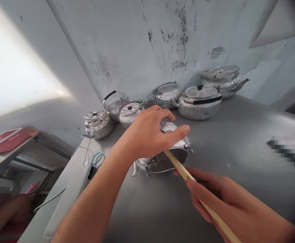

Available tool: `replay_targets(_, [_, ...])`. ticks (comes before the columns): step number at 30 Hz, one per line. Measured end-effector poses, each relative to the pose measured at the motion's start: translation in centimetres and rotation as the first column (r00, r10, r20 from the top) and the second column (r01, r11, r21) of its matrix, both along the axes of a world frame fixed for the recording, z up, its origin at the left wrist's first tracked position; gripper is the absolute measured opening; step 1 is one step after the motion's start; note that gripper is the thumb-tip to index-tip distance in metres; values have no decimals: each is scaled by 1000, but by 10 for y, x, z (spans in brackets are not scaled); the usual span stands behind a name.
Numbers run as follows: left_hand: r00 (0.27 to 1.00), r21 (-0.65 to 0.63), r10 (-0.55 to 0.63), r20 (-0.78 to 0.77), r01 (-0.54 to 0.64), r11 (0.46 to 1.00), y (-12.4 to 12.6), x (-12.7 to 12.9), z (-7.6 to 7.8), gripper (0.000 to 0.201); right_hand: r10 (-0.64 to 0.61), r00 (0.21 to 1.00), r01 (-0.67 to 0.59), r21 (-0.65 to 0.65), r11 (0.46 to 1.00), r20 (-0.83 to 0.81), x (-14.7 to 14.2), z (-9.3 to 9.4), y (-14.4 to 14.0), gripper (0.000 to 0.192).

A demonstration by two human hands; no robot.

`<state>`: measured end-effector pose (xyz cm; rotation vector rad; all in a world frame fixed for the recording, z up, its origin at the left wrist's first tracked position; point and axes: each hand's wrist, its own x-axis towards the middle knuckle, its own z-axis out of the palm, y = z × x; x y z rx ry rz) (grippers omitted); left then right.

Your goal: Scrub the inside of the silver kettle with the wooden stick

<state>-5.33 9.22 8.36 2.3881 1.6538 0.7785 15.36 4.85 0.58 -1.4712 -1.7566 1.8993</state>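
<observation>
My left hand (147,135) grips a lidless aluminium kettle (171,153) lying on its side on the grey metal table (238,135), its opening turned toward me. In my right hand (213,195) I hold a long wooden stick (188,175), whose far end reaches into the kettle's mouth. The kettle's spout points left, near the table's surface.
Several finished aluminium kettles stand along the wall: a small one (98,125), two in the middle (131,113), a large lidded one (200,101) and another at the back (223,79). A white cable (86,155) lies at the table's left edge. A red tray (8,138) sits on a lower table.
</observation>
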Motion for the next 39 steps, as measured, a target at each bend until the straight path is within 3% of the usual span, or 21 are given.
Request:
replay_targets(6, [999, 32, 37, -40, -35, 999, -3, 8, 5, 38, 28, 998, -25, -72, 997, 48, -1, 3, 3, 36])
replay_targets(11, [999, -82, 36, -40, -40, 996, -8, 3, 10, 56, 1, 1000, -1, -39, 999, -15, 1, 6, 2, 36])
replay_targets(17, [998, -165, -57, -42, 49, 985, -5, -6, 9, 74, 39, 996, -39, -7, 999, -74, 7, 1, 4, 37])
replay_targets(21, [996, -188, -84, -3, 82, 979, -1, -6, 8, 64, 63, 996, -63, -2, 998, -66, 10, 2, 5, 32])
replay_targets(27, [994, -173, -103, 28, 107, 979, -7, -2, 9, 64, 57, 996, -59, -26, 998, -71, 14, 3, 5, 19])
replay_targets(33, [990, -203, -131, 52, 139, 969, -7, 0, 8, 75, 108, 990, -108, -1, 994, -85, 13, 1, 3, 28])
replay_targets(39, [990, -243, -116, 86, 133, 961, -6, -1, 8, 70, 85, 995, -88, -53, 995, -54, 6, 1, 0, 25])
